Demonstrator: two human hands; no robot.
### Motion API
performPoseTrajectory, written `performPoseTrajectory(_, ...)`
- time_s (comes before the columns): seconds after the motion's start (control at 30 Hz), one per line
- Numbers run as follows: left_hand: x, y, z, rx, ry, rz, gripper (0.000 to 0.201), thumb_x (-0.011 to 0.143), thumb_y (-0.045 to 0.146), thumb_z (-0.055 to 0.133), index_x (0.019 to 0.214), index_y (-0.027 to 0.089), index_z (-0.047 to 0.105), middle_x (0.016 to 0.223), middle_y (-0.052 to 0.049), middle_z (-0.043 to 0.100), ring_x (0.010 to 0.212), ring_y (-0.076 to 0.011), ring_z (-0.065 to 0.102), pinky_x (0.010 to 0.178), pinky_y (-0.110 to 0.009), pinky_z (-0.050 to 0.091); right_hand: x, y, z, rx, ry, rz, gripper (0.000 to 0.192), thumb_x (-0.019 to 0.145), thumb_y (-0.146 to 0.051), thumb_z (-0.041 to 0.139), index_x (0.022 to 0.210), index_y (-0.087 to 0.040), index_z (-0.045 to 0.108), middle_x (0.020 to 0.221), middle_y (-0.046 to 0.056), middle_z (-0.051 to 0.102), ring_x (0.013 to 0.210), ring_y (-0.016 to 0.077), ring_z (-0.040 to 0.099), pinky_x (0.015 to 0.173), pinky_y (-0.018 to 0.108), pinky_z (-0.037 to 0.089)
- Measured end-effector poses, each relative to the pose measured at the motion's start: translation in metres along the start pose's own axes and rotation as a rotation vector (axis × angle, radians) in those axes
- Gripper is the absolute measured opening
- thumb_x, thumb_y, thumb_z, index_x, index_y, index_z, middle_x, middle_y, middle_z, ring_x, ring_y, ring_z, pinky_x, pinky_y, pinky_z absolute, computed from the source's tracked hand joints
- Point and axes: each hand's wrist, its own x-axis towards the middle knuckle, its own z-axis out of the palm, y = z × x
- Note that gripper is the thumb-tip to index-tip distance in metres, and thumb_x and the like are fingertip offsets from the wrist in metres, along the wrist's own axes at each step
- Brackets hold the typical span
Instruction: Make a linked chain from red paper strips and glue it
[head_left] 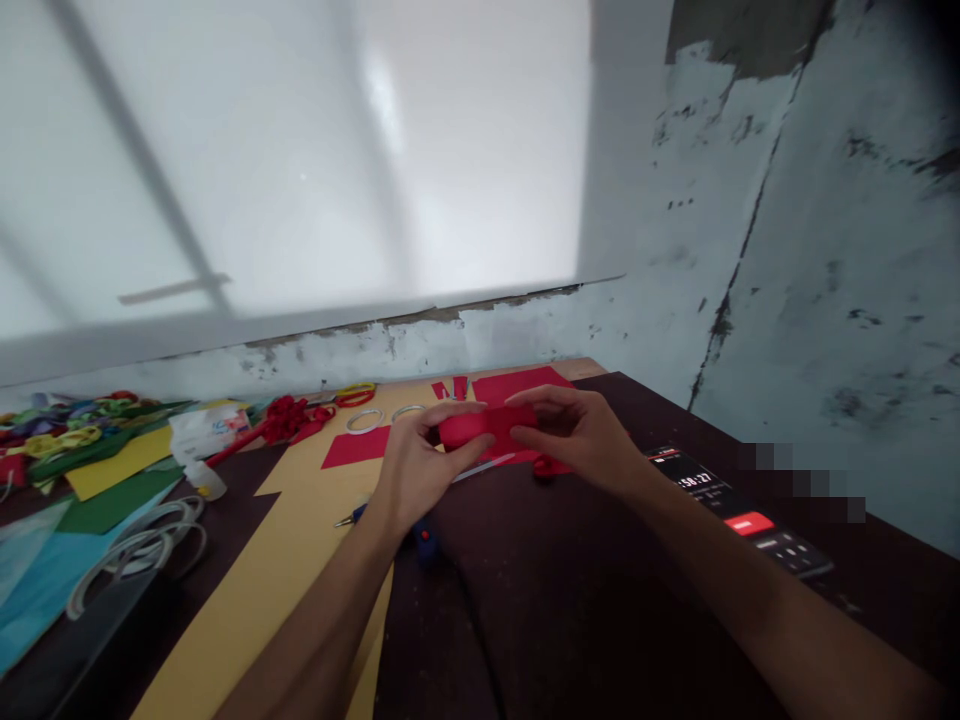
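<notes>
Both my hands hold a strip of red paper (pixel 484 426) curled into a roll just above the dark table (pixel 570 600). My left hand (pixel 416 465) pinches its left, rolled end between thumb and fingers. My right hand (pixel 581 435) grips its right end. More red paper sheets (pixel 517 384) and cut scraps lie flat right behind the hands. A blue-handled tool (pixel 424 540) lies under my left wrist.
A yellow sheet (pixel 247 590) runs across the table. Left of it lie green and blue papers, clear tape rings (pixel 139 545), a glue bottle (pixel 204 478), red scissors (pixel 345 397) and a pile of coloured paper chains (pixel 67 420). A phone (pixel 739 510) showing a timer lies at the right.
</notes>
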Motion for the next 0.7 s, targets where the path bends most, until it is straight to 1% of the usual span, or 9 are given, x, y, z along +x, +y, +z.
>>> performPoseTrajectory(0.1,0.0005,-0.0012,0.0007,-0.039,0.000,-0.028,0.033,0.072,0.035,0.077,0.101,0.019,0.076,0.082,-0.005,0.075,0.072,-0.0189,0.067,0.060,-0.025,0.051,-0.0005,-0.0007,0.0000,-0.033,0.016,0.003,0.035,0.075,-0.035,0.076,0.107,-0.021,0.071,0.089,0.005,0.075,0.086,0.0212,0.071,0.072,0.031,0.058)
performPoseTrajectory(0.23,0.0010,-0.0004,0.0004,-0.016,0.001,-0.017,0.030,0.072,0.033,0.078,0.099,0.021,0.077,0.084,-0.004,0.075,0.076,-0.0190,0.067,0.063,-0.025,0.052,-0.0009,-0.0007,-0.0008,-0.045,0.010,0.011,0.038,0.076,-0.035,0.075,0.112,-0.023,0.071,0.092,0.004,0.075,0.086,0.0210,0.070,0.074,0.033,0.059)
performPoseTrajectory(0.4,0.0008,0.0009,-0.0006,-0.025,-0.004,-0.011,0.029,0.072,0.033,0.078,0.098,0.021,0.077,0.088,-0.004,0.076,0.079,-0.0191,0.068,0.069,-0.026,0.052,-0.0007,-0.0005,-0.0024,-0.091,0.013,0.002,0.035,0.075,-0.034,0.077,0.107,-0.022,0.072,0.083,0.002,0.073,0.078,0.0180,0.069,0.069,0.030,0.057)
performPoseTrajectory(0.6,0.0006,0.0023,-0.0019,-0.071,-0.032,-0.041,0.030,0.071,0.035,0.079,0.097,0.020,0.077,0.087,-0.005,0.076,0.074,-0.0179,0.067,0.065,-0.025,0.051,-0.0008,-0.0026,-0.0030,-0.100,-0.012,-0.013,0.031,0.077,-0.036,0.075,0.104,-0.022,0.073,0.088,0.003,0.074,0.081,0.0180,0.068,0.072,0.030,0.057)
performPoseTrajectory(0.7,0.0008,-0.0001,-0.0016,-0.127,-0.050,-0.064,0.030,0.070,0.034,0.080,0.095,0.019,0.077,0.090,-0.006,0.076,0.078,-0.0186,0.068,0.069,-0.026,0.052,-0.0013,-0.0023,-0.0036,-0.091,-0.018,-0.022,0.029,0.077,-0.036,0.075,0.103,-0.022,0.073,0.090,0.004,0.074,0.081,0.0180,0.068,0.073,0.030,0.056)
